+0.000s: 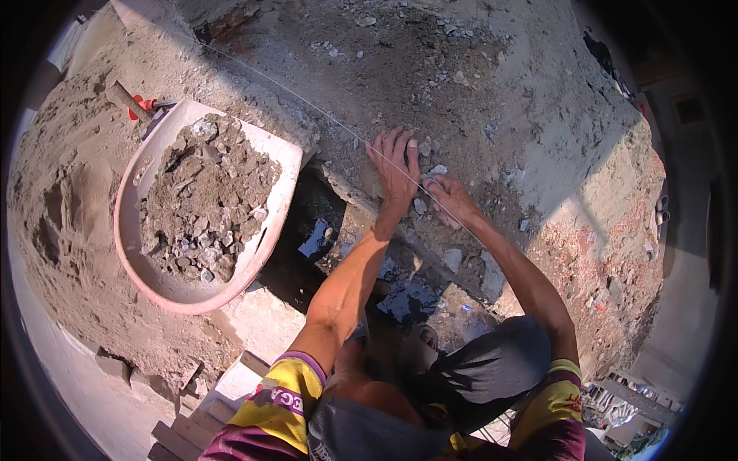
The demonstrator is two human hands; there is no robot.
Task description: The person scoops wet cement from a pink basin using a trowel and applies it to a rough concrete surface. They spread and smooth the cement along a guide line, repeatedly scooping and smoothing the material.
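My left hand (396, 170) lies open on the loose soil (407, 92), palm down with its fingers spread. Close beside it, my right hand (452, 203) is closed, its fingers curled down against the rubble; what they grip, if anything, is hidden. A pale stone (438, 170) sits right at the right hand's fingertips. Over both hands stretches a thin taut string (307, 101), slanting from the upper left toward the lower right. Small stones lie in the dirt around my fingers.
To the left stands a pale pink basin (288, 165) heaped with soil and broken stones (211, 192). Between it and me opens a dark trench with water (407, 298) at the bottom. Sand (69, 200) is piled at far left, bricks (188, 438) at lower left.
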